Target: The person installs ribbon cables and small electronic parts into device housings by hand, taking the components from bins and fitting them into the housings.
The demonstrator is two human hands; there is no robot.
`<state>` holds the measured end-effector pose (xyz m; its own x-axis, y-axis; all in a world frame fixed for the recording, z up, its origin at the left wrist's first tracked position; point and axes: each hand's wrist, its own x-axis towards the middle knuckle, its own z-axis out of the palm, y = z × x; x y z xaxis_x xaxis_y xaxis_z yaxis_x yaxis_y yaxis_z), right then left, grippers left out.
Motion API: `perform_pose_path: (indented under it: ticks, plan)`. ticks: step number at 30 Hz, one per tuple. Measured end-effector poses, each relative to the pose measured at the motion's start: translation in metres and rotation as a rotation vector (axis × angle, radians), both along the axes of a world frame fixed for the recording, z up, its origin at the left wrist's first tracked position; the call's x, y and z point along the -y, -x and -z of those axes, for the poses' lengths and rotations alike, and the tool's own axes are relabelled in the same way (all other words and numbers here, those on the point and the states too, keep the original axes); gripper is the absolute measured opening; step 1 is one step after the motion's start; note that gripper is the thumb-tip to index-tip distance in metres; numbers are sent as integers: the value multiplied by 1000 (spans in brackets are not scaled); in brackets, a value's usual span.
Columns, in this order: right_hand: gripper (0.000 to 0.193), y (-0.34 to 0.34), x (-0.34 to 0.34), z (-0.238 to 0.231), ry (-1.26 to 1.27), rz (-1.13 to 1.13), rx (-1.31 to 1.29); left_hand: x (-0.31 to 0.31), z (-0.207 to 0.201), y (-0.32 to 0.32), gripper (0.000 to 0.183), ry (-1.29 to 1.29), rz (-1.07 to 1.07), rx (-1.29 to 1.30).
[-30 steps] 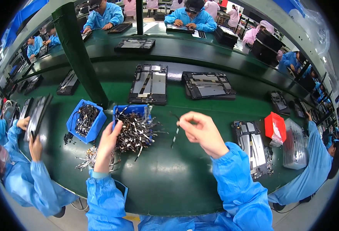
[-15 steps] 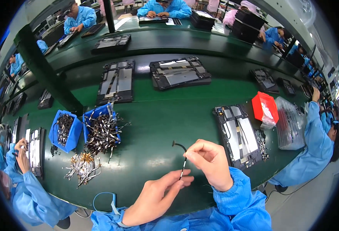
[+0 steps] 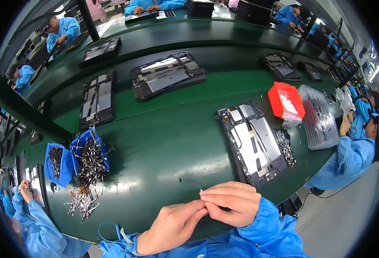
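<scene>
My left hand (image 3: 172,225) and my right hand (image 3: 232,204) meet low over the green table, fingertips together. Both are closed in a pinch around a thin short cable (image 3: 201,190). Only a small pale tip of it shows above the fingers; the rest is hidden. Just beyond them lies a tiny dark piece (image 3: 180,179) on the tabletop. To the right of my hands rests an opened tablet-like device (image 3: 258,146) with silver panels and a black frame. A heap of short cables (image 3: 286,148) sits along its right edge.
Left, two blue bins (image 3: 64,175) hold black cables, with a pile of silvery cables (image 3: 82,203) in front. A red bin (image 3: 270,96) and clear plastic trays (image 3: 320,118) stand right. Further devices (image 3: 168,75) lie at the back. Co-workers (image 3: 348,150) sit on both sides.
My right hand has come down against my left, and the cable between them is now almost wholly covered by fingers. The view has turned a little to the right.
</scene>
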<state>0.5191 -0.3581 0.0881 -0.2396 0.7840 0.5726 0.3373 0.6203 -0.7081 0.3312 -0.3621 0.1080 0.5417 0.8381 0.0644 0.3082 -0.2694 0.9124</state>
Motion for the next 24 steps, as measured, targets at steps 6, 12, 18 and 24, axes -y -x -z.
perform_pose_path:
  ticks: [6, 12, 18, 24]
  plan:
    - [22, -12, 0, -1, -7, 132, -11, -1, 1, -13, 25, 175, -81, 170]
    - [25, -14, -4, 2, -107, 45, 63, 1, 11, -17, 30, 127, -79, 122]
    - [25, -28, -4, 3, -19, 4, -32, 0, 1, -27, 25, 58, -54, 48]
    - [5, -123, -59, -19, -70, 683, 263, -35, 11, -23, 28, -37, -85, 11]
